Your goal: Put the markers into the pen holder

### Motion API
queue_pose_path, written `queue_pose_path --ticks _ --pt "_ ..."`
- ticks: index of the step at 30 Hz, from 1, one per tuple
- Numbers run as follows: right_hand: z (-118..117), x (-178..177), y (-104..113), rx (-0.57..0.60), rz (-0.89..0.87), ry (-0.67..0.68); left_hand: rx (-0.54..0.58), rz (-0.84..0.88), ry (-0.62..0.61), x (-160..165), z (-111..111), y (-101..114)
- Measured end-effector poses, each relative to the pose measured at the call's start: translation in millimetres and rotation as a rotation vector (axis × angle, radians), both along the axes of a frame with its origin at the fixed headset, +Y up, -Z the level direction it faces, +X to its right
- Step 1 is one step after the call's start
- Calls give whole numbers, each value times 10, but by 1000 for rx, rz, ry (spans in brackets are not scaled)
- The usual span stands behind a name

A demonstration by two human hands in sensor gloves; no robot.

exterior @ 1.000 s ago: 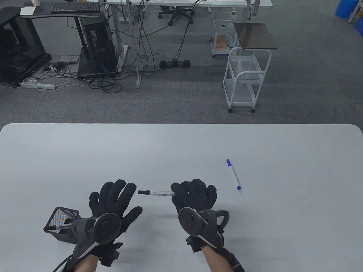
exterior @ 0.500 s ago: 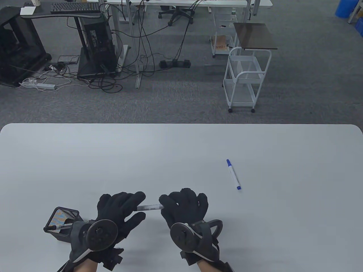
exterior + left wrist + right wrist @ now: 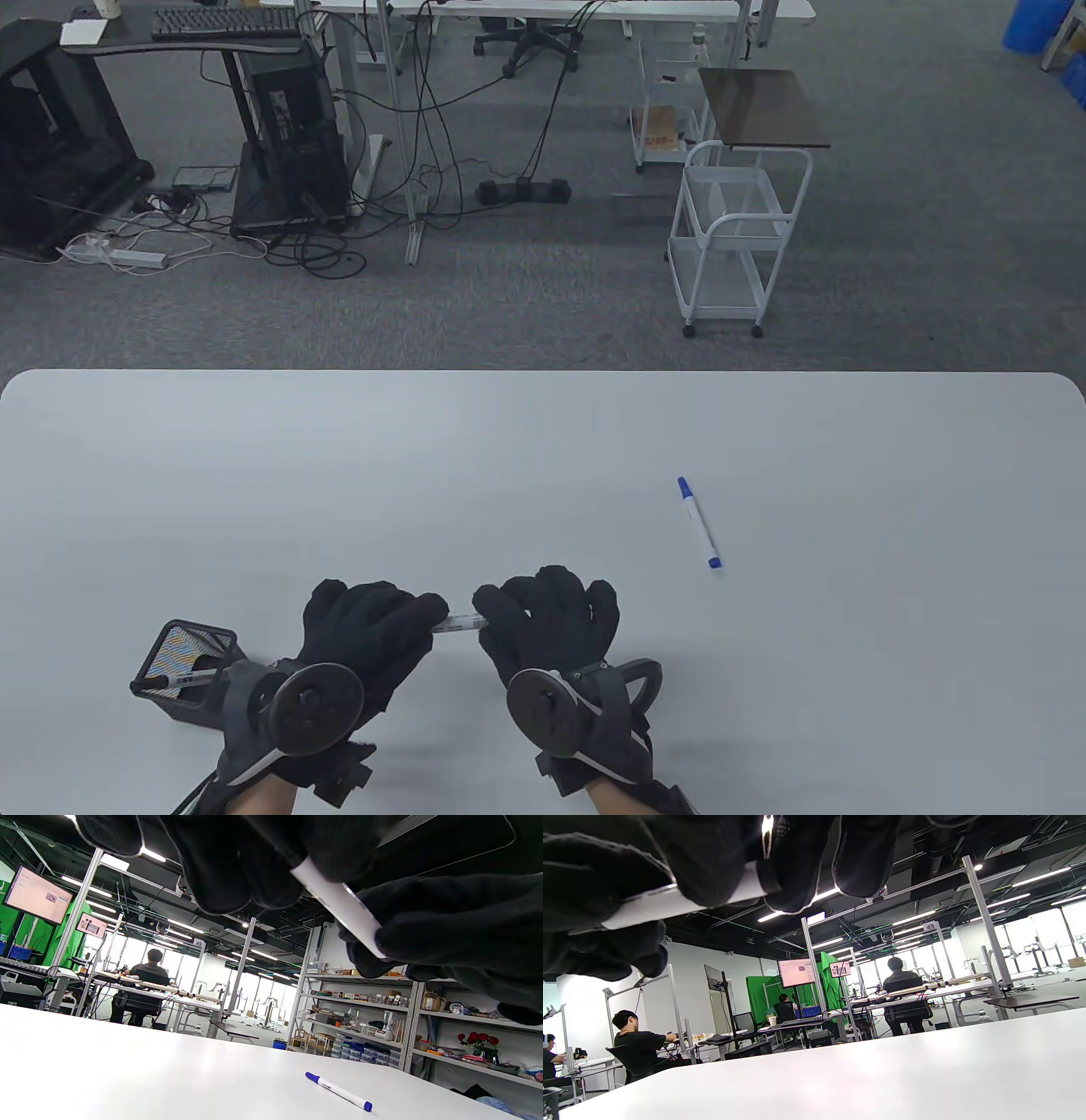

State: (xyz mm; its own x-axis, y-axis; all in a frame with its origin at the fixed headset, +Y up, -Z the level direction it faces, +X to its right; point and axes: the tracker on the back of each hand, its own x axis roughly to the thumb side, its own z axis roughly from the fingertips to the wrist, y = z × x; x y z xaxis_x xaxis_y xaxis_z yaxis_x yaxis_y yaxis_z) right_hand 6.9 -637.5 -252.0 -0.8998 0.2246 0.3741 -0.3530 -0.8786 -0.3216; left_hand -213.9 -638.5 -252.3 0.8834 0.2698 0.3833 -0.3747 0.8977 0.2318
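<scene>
A white marker with a black cap [image 3: 459, 624] is held level above the table between both hands. My left hand [image 3: 373, 632] grips its capped end; my right hand [image 3: 539, 615] grips the other end. Its white barrel shows in the left wrist view [image 3: 339, 906] and in the right wrist view [image 3: 683, 902]. The black mesh pen holder [image 3: 182, 671] stands at the front left, beside my left wrist, with one marker [image 3: 174, 679] leaning in it. A blue-capped marker [image 3: 699, 533] lies on the table to the right, also in the left wrist view [image 3: 338, 1091].
The white table [image 3: 543, 441] stretches wide beyond the hands. Past its far edge are a white trolley [image 3: 734, 238], desks and floor cables.
Both hands drew back toward the front edge and came together. My left hand, open beside the black-capped marker a second ago, has closed its fingers around the capped end.
</scene>
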Motion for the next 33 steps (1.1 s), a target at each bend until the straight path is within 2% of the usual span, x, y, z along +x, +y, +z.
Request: queue_pose_path --ticks 8,11,14,19,24,33 --pt "1 10 -1 5 -23 11 -51 85 -39 -51 -28 7" --pt "-3 12 -9 -2 -30 16 -33 90 -28 -88 -11 57" --pt "-30 45 -27 -11 7 10 23 36 23 -210 43 196" --pt "-86 71 -81 -2 58 -45 70 -56 215 -521 181 443" --pt "-155 62 -172 -28 121 -63 34 -167 460 -865 319 616" --pt "-208 82 -231 -47 136 -72 -76 -247 724 -1280 299 582"
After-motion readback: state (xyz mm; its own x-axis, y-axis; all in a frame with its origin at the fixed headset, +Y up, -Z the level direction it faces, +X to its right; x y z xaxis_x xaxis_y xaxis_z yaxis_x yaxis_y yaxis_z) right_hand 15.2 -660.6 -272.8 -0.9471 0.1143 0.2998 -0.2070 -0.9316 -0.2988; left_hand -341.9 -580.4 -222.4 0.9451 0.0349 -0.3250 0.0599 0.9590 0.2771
